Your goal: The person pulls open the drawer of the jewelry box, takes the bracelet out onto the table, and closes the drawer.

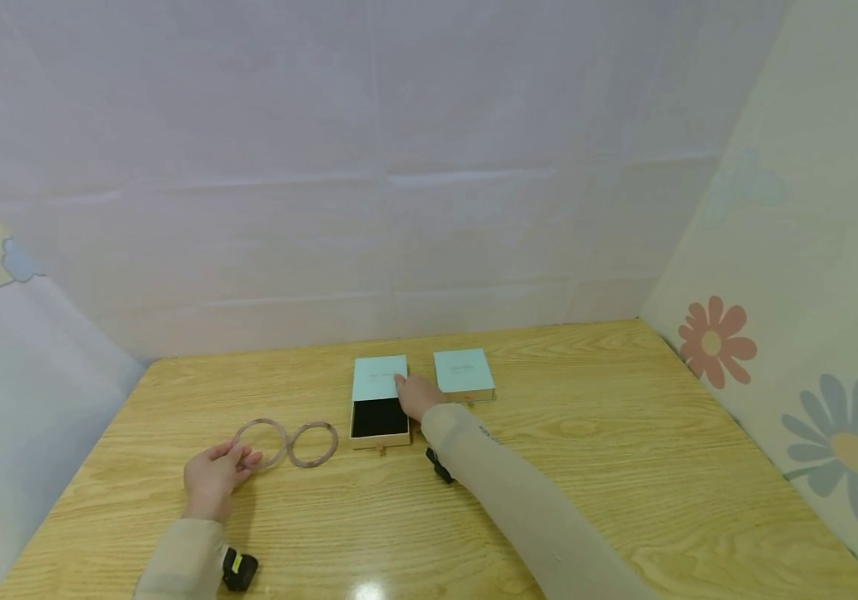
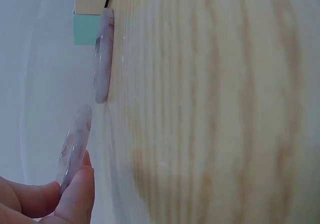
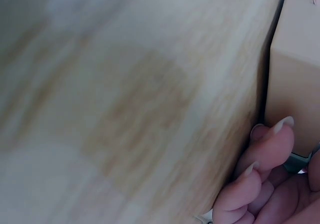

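My left hand point(image 1: 213, 481) pinches a pale pinkish bangle point(image 2: 76, 144) between thumb and fingers. It is tilted up off the wooden table in the left wrist view. A second, similar bangle point(image 1: 312, 464) lies flat just to its right. Farther right, a drawer-style gift box point(image 1: 379, 375) with a pale blue top has its drawer point(image 1: 380, 419) pulled out toward me, showing a black lining. My right hand point(image 1: 418, 395) grips this box at its right side, thumb on the top. In the right wrist view, curled fingers point(image 3: 272, 151) lie against the box's beige side.
Another pale blue gift box point(image 1: 464, 371), closed, stands right of the right hand. Both boxes are toward the back of the wooden table point(image 1: 594, 450). A pale cloth wall point(image 1: 399, 250) rises behind the table, and a flower-patterned one point(image 1: 819, 292) stands at the right.
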Tool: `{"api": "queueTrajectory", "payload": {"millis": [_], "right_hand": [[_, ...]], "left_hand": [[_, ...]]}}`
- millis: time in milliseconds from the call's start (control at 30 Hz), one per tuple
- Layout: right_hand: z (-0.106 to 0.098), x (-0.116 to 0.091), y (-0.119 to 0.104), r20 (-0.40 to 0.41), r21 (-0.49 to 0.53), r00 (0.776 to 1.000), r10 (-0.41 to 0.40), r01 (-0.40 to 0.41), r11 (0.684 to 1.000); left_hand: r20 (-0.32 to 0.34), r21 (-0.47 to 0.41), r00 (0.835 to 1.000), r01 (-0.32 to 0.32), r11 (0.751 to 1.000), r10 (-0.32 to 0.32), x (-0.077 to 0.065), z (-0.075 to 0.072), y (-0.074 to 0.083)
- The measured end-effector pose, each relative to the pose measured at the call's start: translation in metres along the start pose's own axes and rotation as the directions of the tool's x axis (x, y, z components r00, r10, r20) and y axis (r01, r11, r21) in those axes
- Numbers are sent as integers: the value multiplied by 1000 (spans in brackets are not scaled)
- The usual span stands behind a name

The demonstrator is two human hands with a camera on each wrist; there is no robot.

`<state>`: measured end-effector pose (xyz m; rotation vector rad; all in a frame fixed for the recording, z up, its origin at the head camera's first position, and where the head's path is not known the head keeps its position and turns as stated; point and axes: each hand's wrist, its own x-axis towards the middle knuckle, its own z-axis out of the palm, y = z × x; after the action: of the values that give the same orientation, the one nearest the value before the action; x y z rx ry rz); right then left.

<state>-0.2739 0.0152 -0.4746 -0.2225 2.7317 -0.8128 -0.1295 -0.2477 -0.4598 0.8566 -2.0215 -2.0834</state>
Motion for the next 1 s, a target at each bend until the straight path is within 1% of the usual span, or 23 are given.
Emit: {"api": "queueTrajectory", "payload": {"millis": [267, 500, 567, 700, 833, 933, 1000], "right_hand": [[0, -1, -1, -4, -5, 1000, -7, 6, 1000], [0, -1, -1, -5, 5, 1000, -3, 3, 1000], [1, -1, -1, -3, 10, 1000, -2, 2, 1000], [1, 0, -1, -1, 13, 1000, -4, 4, 1000], [1, -1, -1, -5, 14, 1000, -6, 6, 1000], [2, -2, -2, -9, 24, 1000, -6, 6, 1000], [1, -2, -2, -5, 28, 1000, -3, 3, 1000]], "left_hand": [[-14, -23, 1000, 16, 1000, -17, 0, -1, 1], [3, -39, 999, 46, 998, -46, 1, -3, 0], [5, -28, 999, 48, 998, -48, 2, -4, 1], [26, 31, 999, 25, 999, -26, 3, -5, 3], [43, 104, 999, 0, 995, -5, 3, -6, 6], [37, 170, 999, -19, 985, 13, 4, -6, 8], [36, 230, 999, -35, 973, 27, 5, -6, 10]]}}
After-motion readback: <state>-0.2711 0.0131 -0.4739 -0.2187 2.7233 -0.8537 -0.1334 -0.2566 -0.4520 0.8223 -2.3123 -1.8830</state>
